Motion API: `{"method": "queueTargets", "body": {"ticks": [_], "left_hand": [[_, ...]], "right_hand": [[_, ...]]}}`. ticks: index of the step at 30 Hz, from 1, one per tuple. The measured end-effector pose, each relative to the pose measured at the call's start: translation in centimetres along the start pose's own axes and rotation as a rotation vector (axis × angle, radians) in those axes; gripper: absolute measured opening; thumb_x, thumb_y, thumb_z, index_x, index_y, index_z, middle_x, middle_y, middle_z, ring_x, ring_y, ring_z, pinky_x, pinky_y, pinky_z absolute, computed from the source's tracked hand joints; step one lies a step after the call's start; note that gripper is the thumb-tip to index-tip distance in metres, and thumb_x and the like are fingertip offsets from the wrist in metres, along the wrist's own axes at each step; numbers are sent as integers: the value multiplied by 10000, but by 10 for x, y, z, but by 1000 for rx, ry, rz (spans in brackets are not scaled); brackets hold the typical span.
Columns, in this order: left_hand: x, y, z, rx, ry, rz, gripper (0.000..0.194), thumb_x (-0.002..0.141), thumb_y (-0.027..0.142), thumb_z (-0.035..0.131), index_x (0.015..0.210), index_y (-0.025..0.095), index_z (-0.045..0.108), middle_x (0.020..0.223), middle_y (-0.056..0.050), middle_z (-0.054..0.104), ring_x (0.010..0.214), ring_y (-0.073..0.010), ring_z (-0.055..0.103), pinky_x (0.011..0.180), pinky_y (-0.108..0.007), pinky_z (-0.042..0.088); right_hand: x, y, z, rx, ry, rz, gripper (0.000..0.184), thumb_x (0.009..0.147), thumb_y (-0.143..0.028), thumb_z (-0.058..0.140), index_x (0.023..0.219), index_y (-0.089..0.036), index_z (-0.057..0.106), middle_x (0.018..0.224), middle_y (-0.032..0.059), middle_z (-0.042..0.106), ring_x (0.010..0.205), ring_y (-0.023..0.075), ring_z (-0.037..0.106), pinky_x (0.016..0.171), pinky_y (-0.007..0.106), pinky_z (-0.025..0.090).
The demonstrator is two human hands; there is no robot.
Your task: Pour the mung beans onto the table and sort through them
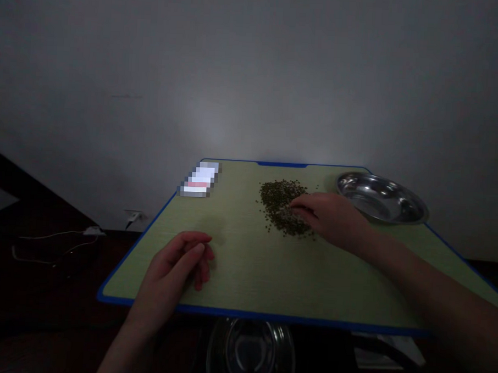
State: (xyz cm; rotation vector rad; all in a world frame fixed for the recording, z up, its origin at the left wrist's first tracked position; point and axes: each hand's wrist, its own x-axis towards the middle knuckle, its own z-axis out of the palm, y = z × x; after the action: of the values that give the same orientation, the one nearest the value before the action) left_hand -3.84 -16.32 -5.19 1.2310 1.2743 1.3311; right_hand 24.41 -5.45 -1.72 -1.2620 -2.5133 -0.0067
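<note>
Phone screen (200, 179) (far left corner) blurred.

Gray wall (254, 77), dark floor (46, 287), dim light

The desk (229, 262) is pale green with thin, faint streaks, and its edge (284, 319) is bright blue. The little grains (279, 201) make green and brown specks, with a paler, pinkish-grey patch. The bowl (386, 199) is shiny silver. The wall (254, 71) is plain grey. Over by the wall, the cord (44, 236) is white, and the floor (30, 287) looks dark reddish brown.
</note>
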Motion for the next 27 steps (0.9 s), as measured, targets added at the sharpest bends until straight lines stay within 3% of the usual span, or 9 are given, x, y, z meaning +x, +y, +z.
{"method": "queueTargets", "body": {"ticks": [4, 10, 16, 27], "left_hand": [[0, 1, 1, -3, 18, -12, 124, 837, 261, 599, 933, 182, 604, 691, 8, 645, 474, -81, 522, 431, -190, 401], [1, 0, 0, 19, 27, -9, 130, 833, 274, 598, 932, 191, 613, 686, 6, 638, 471, -88, 524, 440, -205, 409], [2, -1, -1, 24, 20, -16, 141, 833, 303, 611, 933, 204, 618, 687, 5, 641, 493, -99, 537, 447, -210, 416], [1, -3, -1, 26, 25, -30, 143, 820, 298, 606, 922, 200, 620, 670, 1, 642, 494, -108, 536, 435, -215, 410]], "right_hand": [[-10, 10, -12, 67, 26, 68, 240, 909, -268, 483, 1012, -214, 693, 953, 62, 746, 800, 221, 676, 714, 345, 480], [-32, 34, -14, 157, -59, 158, 203, 873, -279, 509, 940, -230, 694, 835, 27, 741, 650, 176, 646, 575, 301, 467], [-42, 43, -10, 232, -50, 237, 203, 854, -277, 516, 928, -217, 695, 815, 35, 734, 698, 189, 657, 617, 320, 490], [-46, 45, -4, 149, -7, 244, 226, 867, -224, 485, 950, -200, 694, 850, 48, 737, 727, 197, 660, 644, 323, 478]]}}
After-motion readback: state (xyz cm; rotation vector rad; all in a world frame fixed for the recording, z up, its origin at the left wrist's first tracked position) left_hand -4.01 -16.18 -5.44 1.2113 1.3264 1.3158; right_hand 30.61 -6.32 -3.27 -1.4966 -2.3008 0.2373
